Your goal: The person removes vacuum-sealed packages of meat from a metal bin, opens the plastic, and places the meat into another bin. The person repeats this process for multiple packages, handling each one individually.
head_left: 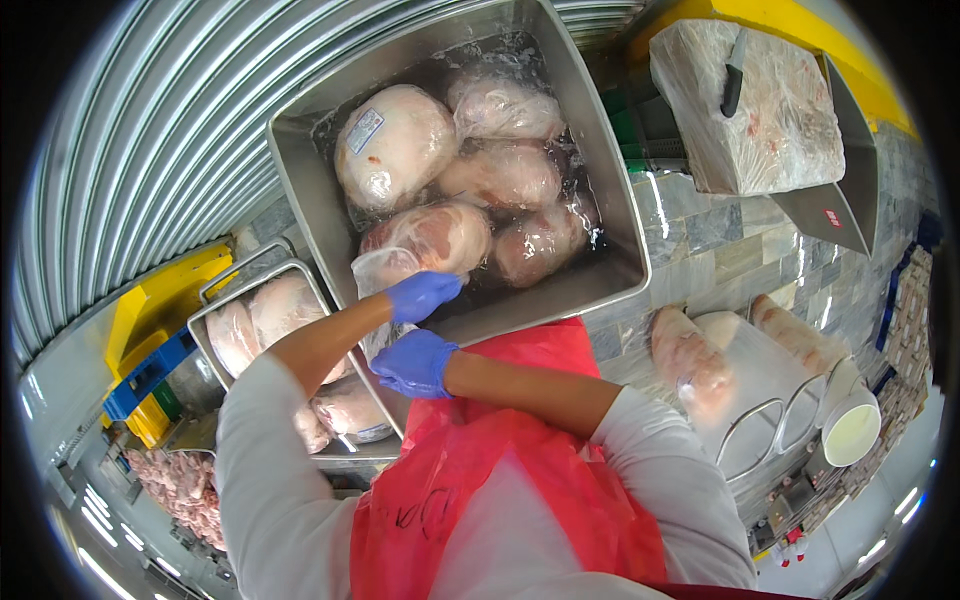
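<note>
Right grip (415, 363) was closed on clear plastic (383, 337); whether the left grip (425, 297), by the wrapped meat (440, 235) inside the metal tub (612, 283), held anything, I couldn't tell. That piece looked heavy, yielding, slippery, best cradled underneath.

Steel tub (602, 150) of water (500, 308), wrapped meat pieces (395, 140) inside; left hand (425, 296), blue-gloved, against near side of bagged meat (440, 235); right hand (413, 363), blue-gloved, nearer, curled on clear plastic (380, 335); more wrapped meat (280, 308) left of tub; far right, black-handled knife (733, 88) on plastic-wrapped block (770, 130); near right, white bucket (850, 402)
</note>
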A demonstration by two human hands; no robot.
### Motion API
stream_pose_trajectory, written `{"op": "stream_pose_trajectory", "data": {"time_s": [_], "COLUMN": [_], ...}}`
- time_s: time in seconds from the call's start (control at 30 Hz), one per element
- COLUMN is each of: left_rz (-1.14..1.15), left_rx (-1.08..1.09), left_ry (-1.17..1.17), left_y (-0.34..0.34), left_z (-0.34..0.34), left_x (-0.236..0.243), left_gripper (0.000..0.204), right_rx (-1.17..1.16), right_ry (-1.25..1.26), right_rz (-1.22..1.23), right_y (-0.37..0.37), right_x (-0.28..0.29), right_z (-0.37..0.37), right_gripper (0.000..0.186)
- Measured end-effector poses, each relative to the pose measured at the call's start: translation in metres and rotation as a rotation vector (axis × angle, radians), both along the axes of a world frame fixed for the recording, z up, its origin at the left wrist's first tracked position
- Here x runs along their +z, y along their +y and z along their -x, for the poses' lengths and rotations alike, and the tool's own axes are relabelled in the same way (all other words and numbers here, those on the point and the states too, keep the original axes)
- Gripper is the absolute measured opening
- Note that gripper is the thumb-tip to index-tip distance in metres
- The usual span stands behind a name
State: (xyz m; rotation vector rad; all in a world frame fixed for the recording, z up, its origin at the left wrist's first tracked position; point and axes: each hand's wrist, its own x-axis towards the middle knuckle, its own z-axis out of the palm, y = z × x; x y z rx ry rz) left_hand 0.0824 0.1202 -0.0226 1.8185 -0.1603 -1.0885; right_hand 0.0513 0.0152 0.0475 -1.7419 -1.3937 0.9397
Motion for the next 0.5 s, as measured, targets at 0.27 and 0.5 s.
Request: {"op": "stream_pose_trajectory", "data": {"time_s": [0.27, 0.5], "left_rz": [-0.346, -0.645], "left_rx": [0.005, -0.122], "left_ry": [0.103, -0.532], "left_y": [0.087, 0.012], "left_z": [0.011, -0.005], "left_x": [0.108, 0.011], "left_gripper": [0.031, 0.056], "right_rx": [-0.35, -0.263], "right_ry": [0.557, 0.718], "right_rz": [-0.009, 0.039], "right_y": [-0.035, -0.03], "right_x": [-0.045, -0.027], "right_z": [-0.009, 0.013], "right_gripper": [0.015, 0.013]}}
